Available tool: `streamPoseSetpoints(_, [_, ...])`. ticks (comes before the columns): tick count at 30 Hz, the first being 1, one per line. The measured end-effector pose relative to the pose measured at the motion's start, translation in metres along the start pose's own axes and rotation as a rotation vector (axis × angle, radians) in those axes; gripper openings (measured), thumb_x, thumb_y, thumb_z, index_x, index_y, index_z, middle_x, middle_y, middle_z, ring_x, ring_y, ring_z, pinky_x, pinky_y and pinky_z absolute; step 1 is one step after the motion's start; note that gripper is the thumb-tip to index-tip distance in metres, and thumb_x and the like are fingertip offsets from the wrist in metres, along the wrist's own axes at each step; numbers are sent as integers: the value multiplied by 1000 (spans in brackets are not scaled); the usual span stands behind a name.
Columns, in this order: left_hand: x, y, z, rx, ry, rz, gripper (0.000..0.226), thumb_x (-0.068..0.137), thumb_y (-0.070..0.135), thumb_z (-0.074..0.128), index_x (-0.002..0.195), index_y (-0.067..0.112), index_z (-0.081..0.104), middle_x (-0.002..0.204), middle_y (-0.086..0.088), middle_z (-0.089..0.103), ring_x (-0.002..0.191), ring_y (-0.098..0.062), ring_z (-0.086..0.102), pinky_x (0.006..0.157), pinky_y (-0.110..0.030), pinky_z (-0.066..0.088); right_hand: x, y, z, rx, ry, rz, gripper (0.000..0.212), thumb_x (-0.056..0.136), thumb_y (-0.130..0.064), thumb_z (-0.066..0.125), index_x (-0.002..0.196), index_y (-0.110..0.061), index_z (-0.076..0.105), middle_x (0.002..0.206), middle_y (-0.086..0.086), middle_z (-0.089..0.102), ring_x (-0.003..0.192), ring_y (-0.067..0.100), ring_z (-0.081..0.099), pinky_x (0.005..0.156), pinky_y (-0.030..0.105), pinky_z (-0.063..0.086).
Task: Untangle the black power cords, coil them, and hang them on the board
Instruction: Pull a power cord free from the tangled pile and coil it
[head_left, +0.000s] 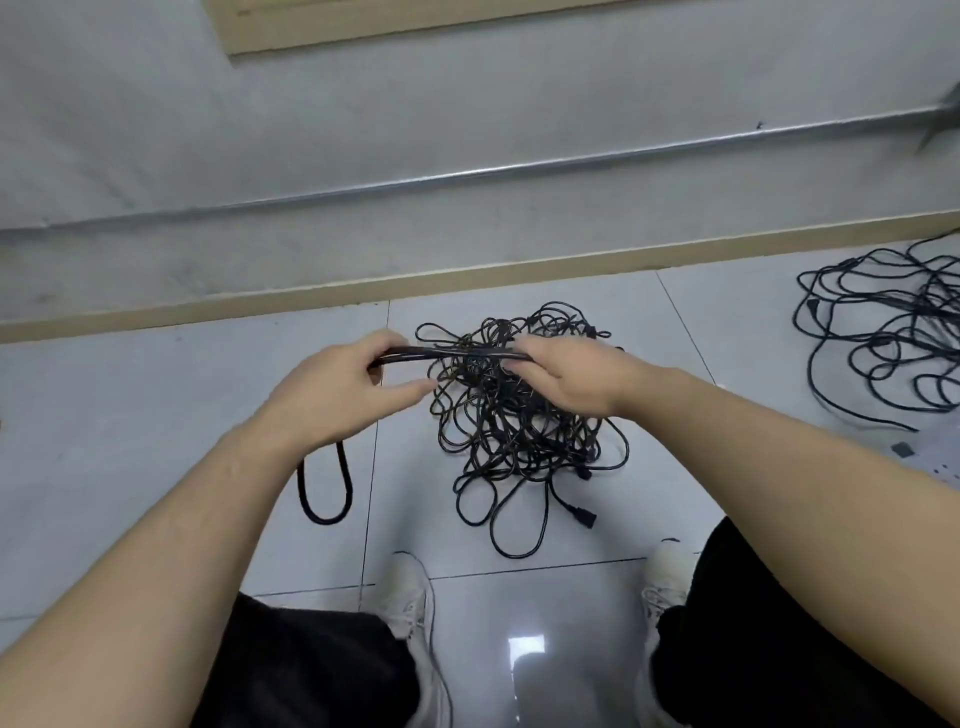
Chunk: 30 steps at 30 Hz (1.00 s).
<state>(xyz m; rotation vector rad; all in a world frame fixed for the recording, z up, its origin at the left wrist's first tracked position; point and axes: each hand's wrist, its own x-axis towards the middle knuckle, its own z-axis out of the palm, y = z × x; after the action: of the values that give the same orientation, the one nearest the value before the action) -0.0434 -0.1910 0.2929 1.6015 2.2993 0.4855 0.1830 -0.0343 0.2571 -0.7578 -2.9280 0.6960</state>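
below the hands, a tangled heap of black power cords (514, 415) was seen lying on the pale glossy floor tiles (156, 395), thin round strands looped over one another, with a moulded plug (581, 514) at the near edge; no container was seen, the cords lying loose on the floor; a bundled length of cord (457, 354) was held level above the heap, stretched between both hands; the left hand (337, 384) was curled round one end of it, the forefinger extended toward the heap; the right hand (566, 371) was closed over the other end, fingers bent down across it; a thick loop of the same cord (324, 488) was seen hanging below the left wrist; a second spread of black cords (883, 332) was seen well apart to the right; the tiles were met by a tan skirting strip (467, 280) beneath a grey wall, along which a metal conduit (467, 174) was run; a wooden board edge (363, 26) was seen at the top; white shoes (408, 603) and dark trouser legs were seen at the bottom.
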Motion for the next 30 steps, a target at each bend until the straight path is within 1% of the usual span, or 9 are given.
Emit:
streamPoseSetpoints(5, [-16, -18, 11, -415, -158, -4, 21, 84, 47, 77, 102, 45, 66, 70, 11, 58, 63, -9, 45, 65, -28, 39, 25, -42, 3, -43, -42, -89, 26, 108, -41, 38, 105, -18, 50, 74, -13, 47, 79, 21, 53, 66, 35, 32])
streamPoseSetpoints(7, [-17, -12, 16, -449, -124, 9, 13, 88, 43, 74, 90, 30, 69, 60, 14, 49, 59, -7, 39, 58, -26, 32, 33, -51, 8, 4, -55, -116, 28, 107, -42, 43, 106, -18, 56, 73, -11, 52, 73, 18, 54, 64, 34, 38])
streamPoseSetpoints(11, [-8, -11, 7, -427, 22, 1, 35, 94, 39, 68, 66, 20, 59, 52, 14, 35, 49, -7, 29, 46, -22, 24, 49, -37, 16, 254, -141, -22, 30, 100, -44, 58, 86, -17, 59, 64, -10, 59, 54, 4, 52, 58, 26, 43])
streamPoseSetpoints(15, [1, -24, 3, -588, 76, -63, 42, 92, 36, 71, 58, 19, 53, 56, 6, 32, 52, -10, 26, 47, -22, 20, 49, 16, 35, 249, -356, 134, 29, 98, -51, 61, 85, -25, 59, 79, -3, 60, 73, 16, 56, 74, 32, 46])
streamPoseSetpoints(17, [6, -35, 1, -566, 25, -108, 44, 93, 39, 72, 62, 15, 52, 55, 7, 32, 51, -11, 26, 46, -21, 20, 45, 37, 42, 241, -370, 184, 31, 99, -57, 55, 91, -27, 59, 89, 1, 67, 86, 21, 63, 85, 35, 49])
streamPoseSetpoints(21, [14, -58, 5, -354, -148, -153, 26, 95, 43, 69, 85, 19, 66, 60, 9, 54, 53, -8, 43, 53, -20, 38, 48, 34, 29, 182, -268, 206, 37, 102, -62, 34, 86, -33, 52, 89, -12, 60, 98, 20, 59, 84, 29, 40])
streamPoseSetpoints(24, [17, -62, 10, -314, -130, -142, 32, 88, 48, 74, 115, 45, 58, 90, 7, 68, 66, -9, 59, 69, -30, 53, 57, 15, 9, 190, -154, 167, 39, 107, -54, 33, 125, -28, 56, 122, -8, 63, 124, 24, 55, 99, 30, 38])
streamPoseSetpoints(27, [21, -50, 11, -328, -30, -56, 66, 84, 47, 79, 136, 59, 40, 109, 15, 61, 72, -16, 61, 64, -29, 52, 68, -3, 1, 95, -155, 103, 31, 104, -56, 39, 105, -28, 50, 93, -6, 62, 94, 21, 59, 81, 35, 42])
streamPoseSetpoints(30, [27, -36, 17, -447, -22, 21, 52, 88, 43, 76, 130, 58, 50, 107, 15, 62, 71, -8, 59, 66, -24, 50, 73, -22, 1, 2, -159, 47, 33, 102, -59, 43, 88, -29, 42, 78, -8, 56, 74, 13, 53, 69, 36, 39])
